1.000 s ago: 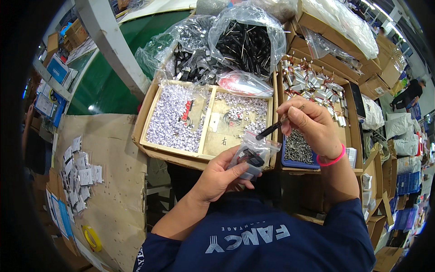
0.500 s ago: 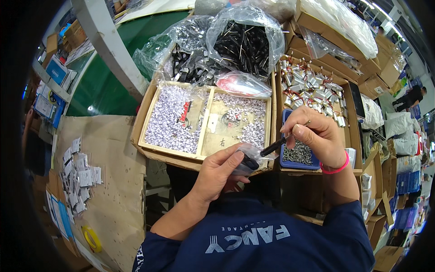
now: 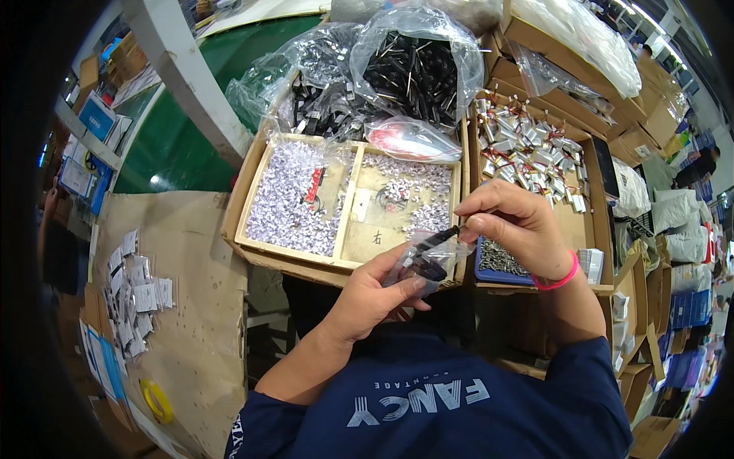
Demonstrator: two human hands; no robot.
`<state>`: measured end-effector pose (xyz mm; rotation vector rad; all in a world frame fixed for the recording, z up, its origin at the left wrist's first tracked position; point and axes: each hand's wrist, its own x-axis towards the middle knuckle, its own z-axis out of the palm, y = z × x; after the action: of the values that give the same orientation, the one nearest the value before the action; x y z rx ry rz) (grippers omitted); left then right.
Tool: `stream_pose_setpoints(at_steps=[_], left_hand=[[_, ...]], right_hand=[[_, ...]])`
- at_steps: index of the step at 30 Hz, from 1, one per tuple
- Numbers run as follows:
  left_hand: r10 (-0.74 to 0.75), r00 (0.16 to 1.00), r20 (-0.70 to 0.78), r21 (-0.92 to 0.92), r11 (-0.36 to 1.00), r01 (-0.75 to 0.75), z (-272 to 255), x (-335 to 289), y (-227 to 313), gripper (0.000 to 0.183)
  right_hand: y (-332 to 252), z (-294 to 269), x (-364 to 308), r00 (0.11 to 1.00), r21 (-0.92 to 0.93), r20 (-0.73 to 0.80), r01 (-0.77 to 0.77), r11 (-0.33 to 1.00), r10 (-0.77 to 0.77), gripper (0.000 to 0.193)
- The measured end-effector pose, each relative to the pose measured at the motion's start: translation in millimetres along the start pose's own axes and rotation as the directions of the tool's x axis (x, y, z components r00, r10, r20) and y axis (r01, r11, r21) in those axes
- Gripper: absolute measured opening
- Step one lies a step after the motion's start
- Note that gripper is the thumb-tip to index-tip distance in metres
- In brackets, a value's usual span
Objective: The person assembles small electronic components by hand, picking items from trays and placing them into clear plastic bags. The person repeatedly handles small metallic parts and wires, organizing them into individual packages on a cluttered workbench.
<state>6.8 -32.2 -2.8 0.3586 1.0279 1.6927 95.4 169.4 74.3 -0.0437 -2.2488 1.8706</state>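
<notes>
My left hand (image 3: 362, 300) grips a small clear plastic bag (image 3: 439, 286) with black pieces inside, whose exact kind I cannot make out. A slim black-handled screwdriver (image 3: 439, 238) slants down into the mouth of that bag. The thumb and fingers of my right hand (image 3: 514, 229) pinch its upper end. Both hands are over the front edge of a wooden tray (image 3: 345, 206) split in two. Small white-and-violet pieces (image 3: 287, 199) cover its left half; the right half holds fewer of them.
Beyond the tray, a large clear bag (image 3: 468, 65) holds many black-handled tools (image 3: 413, 80). On the right, a carton contains silver battery-like packs (image 3: 527, 145) and a blue bin (image 3: 489, 274) of screws. Flat packets (image 3: 141, 294) and yellow tape (image 3: 157, 402) lie on the left table.
My right hand has moved left and brought the screwdriver's lower end into the bag. My left hand still holds the bag, which now looks more spread.
</notes>
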Motion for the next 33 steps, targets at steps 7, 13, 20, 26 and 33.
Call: stream_pose_setpoints(at_steps=[7,13,20,26,33], left_hand=[[-0.063,0.989,0.134,-0.007,0.998,0.064,-3.2,0.5,-0.6,0.048],[-0.038,0.983,0.178,0.026,0.999,0.034,-2.0,-0.2,0.4,0.045],[-0.096,0.983,0.158,0.013,0.995,0.095,-2.3,-3.0,7.0,0.046],[-0.033,0.982,0.188,0.029,0.999,0.028,-1.1,-2.2,4.9,0.051],[-0.097,0.989,0.109,0.089,0.992,0.087,-4.1,-6.2,3.9,0.045]], right_hand=[[12.3,1.1,2.9,0.990,0.158,-0.051,-0.125,0.979,0.134,0.025],[22.2,8.2,7.1,0.988,0.188,-0.128,-0.059,0.980,0.084,0.020],[24.5,6.7,8.3,0.976,0.229,-0.090,-0.173,0.958,0.198,0.013],[32.4,25.4,4.8,0.991,0.022,-0.064,-0.119,0.993,0.120,0.012],[15.9,34.6,6.8,0.945,-0.591,0.198,0.326,0.738,-0.259,0.025]])
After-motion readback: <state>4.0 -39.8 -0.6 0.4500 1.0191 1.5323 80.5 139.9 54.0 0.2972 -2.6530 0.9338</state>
